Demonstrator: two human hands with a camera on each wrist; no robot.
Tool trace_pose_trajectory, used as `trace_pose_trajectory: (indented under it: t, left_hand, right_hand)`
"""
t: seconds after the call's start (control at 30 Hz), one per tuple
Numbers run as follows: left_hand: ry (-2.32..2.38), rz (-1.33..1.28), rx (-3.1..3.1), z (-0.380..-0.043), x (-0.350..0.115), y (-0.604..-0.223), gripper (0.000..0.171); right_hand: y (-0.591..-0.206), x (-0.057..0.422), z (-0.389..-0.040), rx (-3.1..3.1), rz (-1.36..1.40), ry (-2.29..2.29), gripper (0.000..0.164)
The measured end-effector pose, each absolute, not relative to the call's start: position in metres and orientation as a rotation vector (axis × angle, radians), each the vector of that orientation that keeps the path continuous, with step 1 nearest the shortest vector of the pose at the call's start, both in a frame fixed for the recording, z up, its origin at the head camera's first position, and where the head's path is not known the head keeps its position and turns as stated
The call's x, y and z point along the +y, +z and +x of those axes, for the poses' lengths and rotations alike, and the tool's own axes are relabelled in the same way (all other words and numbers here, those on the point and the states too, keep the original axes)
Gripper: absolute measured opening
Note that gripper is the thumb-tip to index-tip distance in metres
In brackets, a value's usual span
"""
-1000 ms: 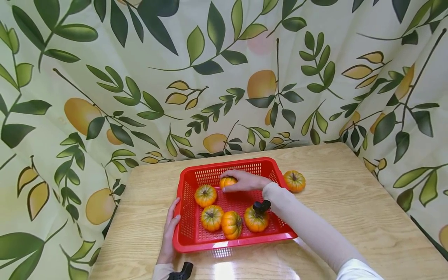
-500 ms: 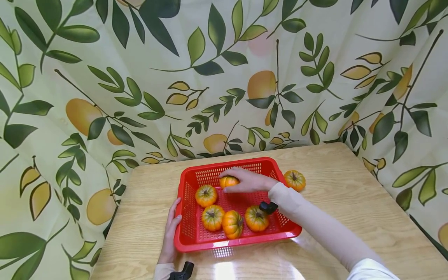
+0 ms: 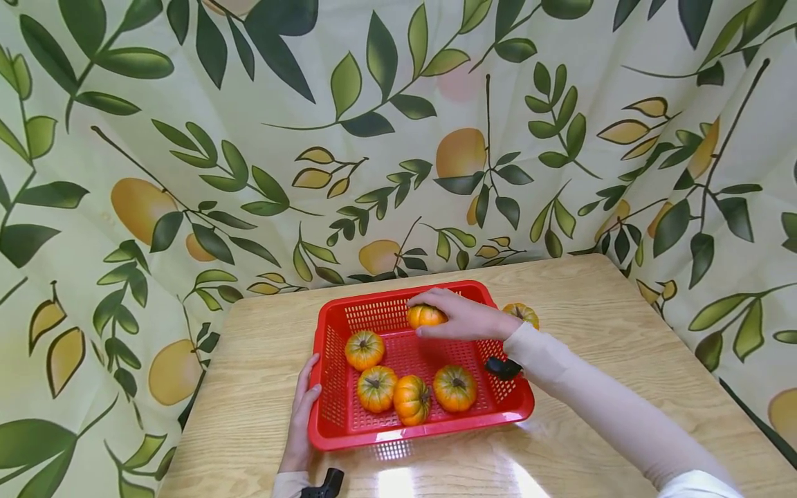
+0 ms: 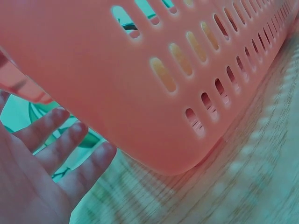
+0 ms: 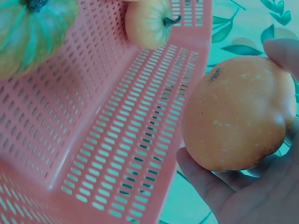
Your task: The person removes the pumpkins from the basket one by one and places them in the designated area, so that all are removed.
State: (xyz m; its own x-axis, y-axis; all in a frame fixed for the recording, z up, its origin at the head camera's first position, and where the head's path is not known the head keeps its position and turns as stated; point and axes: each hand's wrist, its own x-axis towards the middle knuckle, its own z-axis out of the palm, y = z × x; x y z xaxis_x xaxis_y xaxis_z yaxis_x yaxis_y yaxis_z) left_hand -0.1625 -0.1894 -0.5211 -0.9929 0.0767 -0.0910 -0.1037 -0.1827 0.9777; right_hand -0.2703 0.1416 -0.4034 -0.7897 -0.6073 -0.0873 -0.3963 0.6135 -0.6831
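Note:
My right hand (image 3: 465, 317) grips a small orange pumpkin (image 3: 426, 316) above the back right part of a red plastic basket (image 3: 423, 431). In the right wrist view, thumb and fingers curl round the held pumpkin (image 5: 238, 112), close by the basket's perforated wall (image 5: 126, 140). My left hand (image 3: 300, 415) rests at the basket's left side, fingertips right at the rim. The left wrist view shows its fingers (image 4: 77, 179) fairly straight beside the basket's outer wall (image 4: 107, 88). Several more pumpkins (image 3: 376, 389) sit on the basket's floor, towards its left and front.
Another pumpkin (image 3: 521, 312) lies on the wooden table (image 3: 623, 332) just outside the basket's right side, partly hidden by my right wrist. A leaf-and-fruit patterned cloth (image 3: 386, 173) hangs behind the table and along both sides.
My right hand has risen and moved right with the pumpkin, towards the basket's right side. The left hand stays at the rim, and the other pumpkins have kept their places.

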Motion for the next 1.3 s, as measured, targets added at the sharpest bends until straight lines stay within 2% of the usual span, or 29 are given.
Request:
trace_pose_trajectory:
  t: [0.5, 0.6, 0.73, 0.8, 1.07, 1.3]
  left_hand:
    - [2.334, -0.051, 1.916, -0.162, -0.189, -0.521, 0.057]
    - [2.337, -0.048, 1.913, -0.162, -0.189, -0.521, 0.057]
    - [2.331, -0.056, 1.912, -0.161, -0.189, -0.521, 0.057]
    - [2.329, -0.059, 1.915, -0.161, -0.189, -0.521, 0.057]
    - [2.333, -0.037, 1.930, -0.161, -0.188, -0.522, 0.057]
    - [2.335, -0.034, 1.933, -0.160, -0.189, -0.522, 0.057]
  right_hand:
    - [-0.390, 0.176, -0.260, 2.562, -0.687, -1.210, 0.056]
    - [-0.390, 0.182, -0.260, 2.584, -0.722, -1.278, 0.064]
    - [-0.388, 0.189, -0.260, 2.640, -0.756, -1.299, 0.083]
    - [-0.387, 0.192, -0.260, 2.680, -0.751, -1.268, 0.086]
    - [-0.393, 0.204, -0.259, 2.773, -0.697, -1.153, 0.065]
    - [-0.395, 0.217, -0.259, 2.824, -0.653, -1.149, 0.060]
